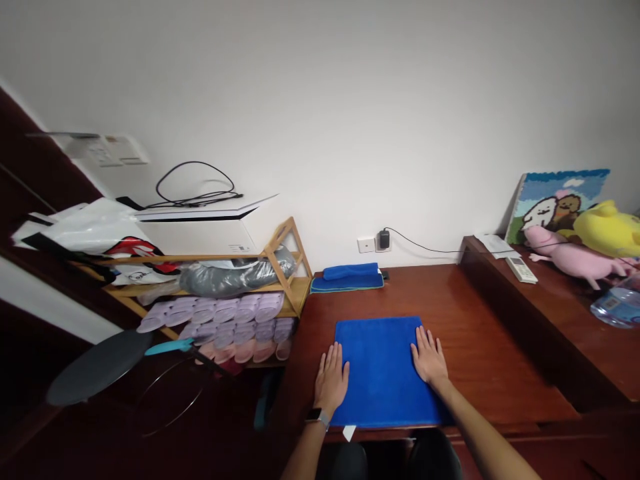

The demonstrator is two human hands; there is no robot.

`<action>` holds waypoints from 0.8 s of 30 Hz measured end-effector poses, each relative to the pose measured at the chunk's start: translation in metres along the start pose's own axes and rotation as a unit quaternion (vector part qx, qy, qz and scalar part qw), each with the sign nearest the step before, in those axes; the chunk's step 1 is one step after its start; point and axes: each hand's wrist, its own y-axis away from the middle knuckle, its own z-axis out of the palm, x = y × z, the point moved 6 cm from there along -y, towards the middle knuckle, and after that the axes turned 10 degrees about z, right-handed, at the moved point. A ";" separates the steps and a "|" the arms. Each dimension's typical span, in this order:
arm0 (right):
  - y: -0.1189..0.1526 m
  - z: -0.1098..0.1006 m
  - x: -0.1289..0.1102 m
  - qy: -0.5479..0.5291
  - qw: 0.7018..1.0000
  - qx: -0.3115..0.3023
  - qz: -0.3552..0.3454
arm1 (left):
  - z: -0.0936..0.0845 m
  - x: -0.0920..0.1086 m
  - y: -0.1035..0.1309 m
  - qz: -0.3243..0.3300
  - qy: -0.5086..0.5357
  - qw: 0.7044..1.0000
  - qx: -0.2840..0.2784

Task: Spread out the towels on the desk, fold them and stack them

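Observation:
A blue cloth (381,373) lies flat and spread out on the reddish-brown wooden desk (493,347), its white tag hanging over the front edge. My left hand (331,380), with a watch on the wrist, rests palm down along the cloth's left edge, fingers stretched out. Along the right edge my right hand (430,357) lies flat, fingers slightly spread. Neither hand grips anything. Behind, near the wall, sits a folded stack of blue cloths (347,279).
Left of the desk, a wooden rack (287,267) carries slippers (215,310), a white box (200,233) and bags. A round dark stool seat (100,367) stands lower left. On the raised right ledge are a remote control (521,270), plush toys (575,257) and a plastic bottle (617,307).

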 end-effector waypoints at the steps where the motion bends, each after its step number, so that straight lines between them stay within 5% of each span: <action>1: 0.000 0.000 -0.001 -0.002 1.000 -0.002 -0.001 | -0.002 0.005 -0.004 0.000 -0.001 1.000 0.004; 4: -0.001 -0.001 -0.002 -0.008 1.000 -0.002 -0.002 | -0.003 0.048 -0.030 0.030 0.013 0.999 0.013; 9: 0.000 0.000 0.000 0.002 1.000 -0.010 -0.011 | 0.022 0.179 -0.088 0.158 0.101 0.982 -0.029; 12: -0.001 0.002 0.000 0.013 0.999 -0.018 -0.025 | 0.037 0.205 -0.101 0.173 0.135 0.974 -0.060; 14: -0.001 0.000 0.001 0.009 1.000 -0.014 -0.019 | 0.038 0.180 -0.100 0.159 0.132 0.976 -0.075; 20: 0.001 -0.003 -0.001 0.010 1.000 -0.013 0.005 | 0.018 0.020 -0.073 0.012 0.053 0.996 -0.073; 24: -0.001 -0.003 0.000 0.033 0.999 -0.031 0.008 | 0.018 -0.007 -0.067 0.013 0.036 0.998 -0.050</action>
